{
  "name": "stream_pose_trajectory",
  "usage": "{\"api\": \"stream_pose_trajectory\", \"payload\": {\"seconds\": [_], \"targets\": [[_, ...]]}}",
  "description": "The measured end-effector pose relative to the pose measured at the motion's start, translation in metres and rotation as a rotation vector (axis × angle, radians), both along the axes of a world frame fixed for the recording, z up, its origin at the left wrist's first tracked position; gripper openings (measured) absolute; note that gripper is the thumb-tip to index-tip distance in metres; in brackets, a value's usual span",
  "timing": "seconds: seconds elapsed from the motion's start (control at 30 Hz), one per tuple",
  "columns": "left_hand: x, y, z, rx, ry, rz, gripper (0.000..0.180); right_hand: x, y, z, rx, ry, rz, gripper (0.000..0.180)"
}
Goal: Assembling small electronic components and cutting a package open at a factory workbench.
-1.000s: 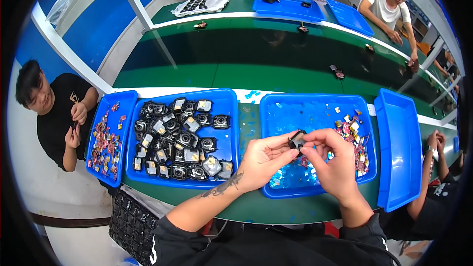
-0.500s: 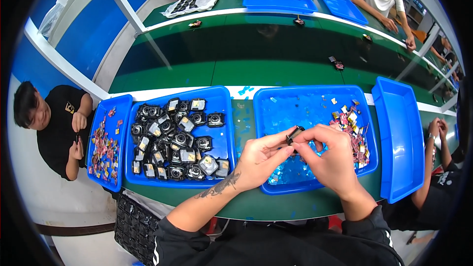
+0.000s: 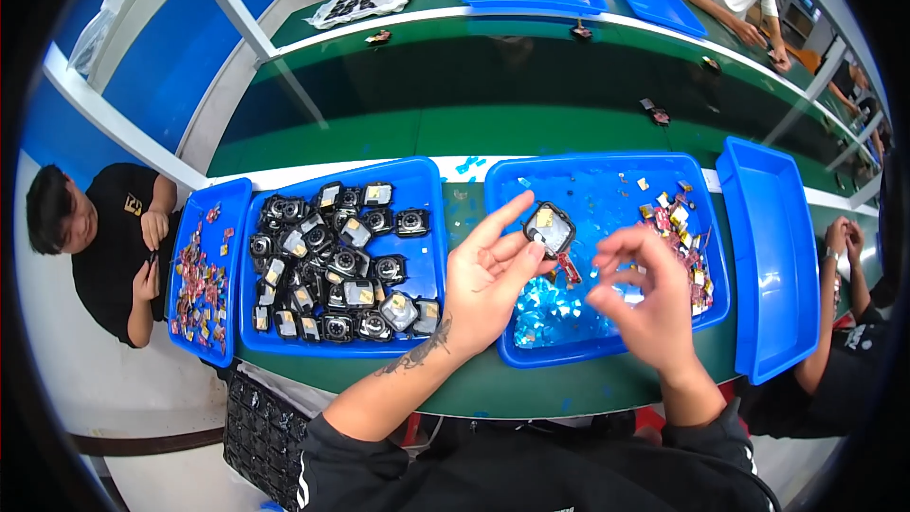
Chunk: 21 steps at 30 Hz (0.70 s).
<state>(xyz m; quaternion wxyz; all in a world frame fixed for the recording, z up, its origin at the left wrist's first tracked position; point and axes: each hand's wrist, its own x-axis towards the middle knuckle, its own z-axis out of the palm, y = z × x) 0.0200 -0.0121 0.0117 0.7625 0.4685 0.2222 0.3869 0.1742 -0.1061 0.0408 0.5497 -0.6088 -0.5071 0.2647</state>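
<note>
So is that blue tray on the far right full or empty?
Empty. The far-right tray shows only bare blue floor, while the tray under the hands holds small bits and the left tray holds black parts.

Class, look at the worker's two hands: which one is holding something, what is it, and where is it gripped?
The left hand holds a small black module by its lower edge, pinched in the fingers. The right hand seems empty.

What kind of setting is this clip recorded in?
Most likely a factory assembly line for small electronic parts. A long green workbench has workers seated along both sides, a blue tray is full of small black modules, and the left hand holds one such module.
</note>
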Motion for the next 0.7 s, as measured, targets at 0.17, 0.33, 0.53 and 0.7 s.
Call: {"api": "stream_pose_trajectory", "payload": {"seconds": [0.17, 0.33, 0.53, 0.7], "targets": [[-0.001, -0.002, -0.002, 0.144, 0.031, 0.003, 0.044, -0.003, -0.005, -0.009, -0.069, 0.062, 0.053, 0.019], [-0.008, 0.003, 0.001, 0.828, 0.352, 0.072, 0.027, 0.002, -0.003, 0.0, -0.12, 0.341, 0.121, 0.014], [-0.012, 0.0, 0.008, 0.841, 0.331, 0.055, 0.025, 0.0, -0.001, -0.003, -0.184, 0.305, 0.196, 0.009], [-0.013, 0.001, 0.013, 0.82, 0.34, 0.032, 0.028, 0.01, 0.006, -0.011, -0.203, 0.544, 0.199, 0.011]]}}
